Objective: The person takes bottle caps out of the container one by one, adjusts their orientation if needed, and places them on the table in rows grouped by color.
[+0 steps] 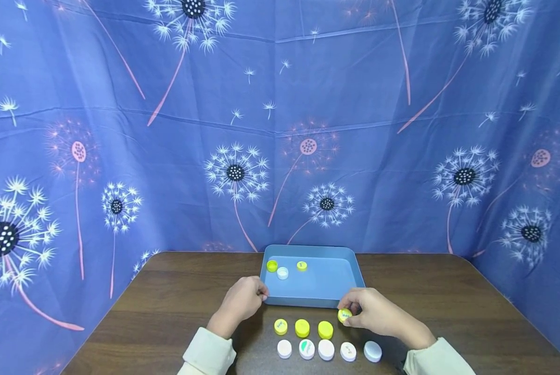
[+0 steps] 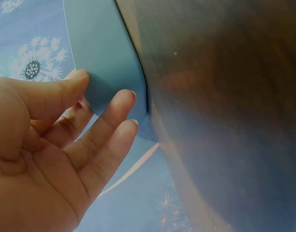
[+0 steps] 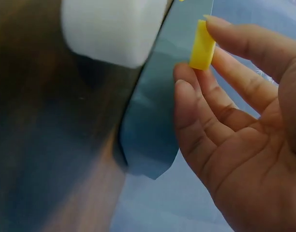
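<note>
2 plain sleeves (image 1: 210,351), pale greenish white and loose-ended, and 2 bare hands (image 1: 240,303).
</note>
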### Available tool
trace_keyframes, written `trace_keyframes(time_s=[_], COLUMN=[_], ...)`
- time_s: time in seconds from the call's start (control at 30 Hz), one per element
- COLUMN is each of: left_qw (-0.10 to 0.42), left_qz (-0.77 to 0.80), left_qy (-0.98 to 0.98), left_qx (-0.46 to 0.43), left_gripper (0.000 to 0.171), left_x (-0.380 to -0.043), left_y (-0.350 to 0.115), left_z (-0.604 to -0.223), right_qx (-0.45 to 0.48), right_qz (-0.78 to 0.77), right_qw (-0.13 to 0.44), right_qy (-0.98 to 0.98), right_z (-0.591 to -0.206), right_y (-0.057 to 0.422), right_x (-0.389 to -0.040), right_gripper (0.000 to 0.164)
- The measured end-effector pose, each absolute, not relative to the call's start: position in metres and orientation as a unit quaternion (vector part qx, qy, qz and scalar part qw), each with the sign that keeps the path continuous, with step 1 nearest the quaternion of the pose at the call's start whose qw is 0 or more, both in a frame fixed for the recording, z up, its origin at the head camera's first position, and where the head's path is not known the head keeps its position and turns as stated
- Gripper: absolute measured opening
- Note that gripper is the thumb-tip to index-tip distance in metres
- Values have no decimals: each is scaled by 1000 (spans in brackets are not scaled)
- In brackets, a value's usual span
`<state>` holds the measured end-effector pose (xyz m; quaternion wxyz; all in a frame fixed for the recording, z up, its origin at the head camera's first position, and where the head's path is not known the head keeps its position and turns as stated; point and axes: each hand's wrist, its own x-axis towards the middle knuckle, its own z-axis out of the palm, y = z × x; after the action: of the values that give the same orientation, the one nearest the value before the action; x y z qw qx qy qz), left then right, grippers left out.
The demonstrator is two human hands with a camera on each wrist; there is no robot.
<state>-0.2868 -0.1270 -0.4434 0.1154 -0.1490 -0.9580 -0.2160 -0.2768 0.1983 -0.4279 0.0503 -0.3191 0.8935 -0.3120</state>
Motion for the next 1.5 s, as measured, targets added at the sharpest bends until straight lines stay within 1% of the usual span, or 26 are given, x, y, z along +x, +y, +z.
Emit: trace_keyframes(time_s=[0.17, 0.3, 0.43, 0.67, 0.87, 1.07, 1.3, 1.5], left_qw=[113, 113, 119, 115, 126, 113, 117, 115], left_qz=[-216, -217, -214, -213, -207, -213, -214, -217], left_qy=[-958, -958, -957, -957, -956, -958, -957, -957], left_qx=[-150, -151, -156, -157, -162, -156, -156, -154], left_gripper=[10, 11, 11, 11, 10, 10, 11, 11], left_x=[-286, -285, -285, -286, -285, -284, -283, -283], left_y=[-127, -127, -126, -125, -126, -127, -126, -125], left_z=[-442, -441, -442, -446, -445, -442, -441, -440], right_qx=[-323, -332, -335, -333, -335, -330, -331, -324], right_qz=[-314, -304, -301, -306, -304, -302, -299, -304], right_qw=[111, 127, 122, 118, 112, 108, 99, 106], right_qy=[886, 884, 885, 884, 885, 888, 889, 890], right_z=[-432, -436, -439, -443, -444, -445, -445, -446], right_y=[202, 203, 204, 206, 204, 202, 203, 204], right_x=[-272, -270, -270, -267, -268, -268, -267, -268], right_gripper=[19, 19, 20, 21, 21, 21, 21, 21])
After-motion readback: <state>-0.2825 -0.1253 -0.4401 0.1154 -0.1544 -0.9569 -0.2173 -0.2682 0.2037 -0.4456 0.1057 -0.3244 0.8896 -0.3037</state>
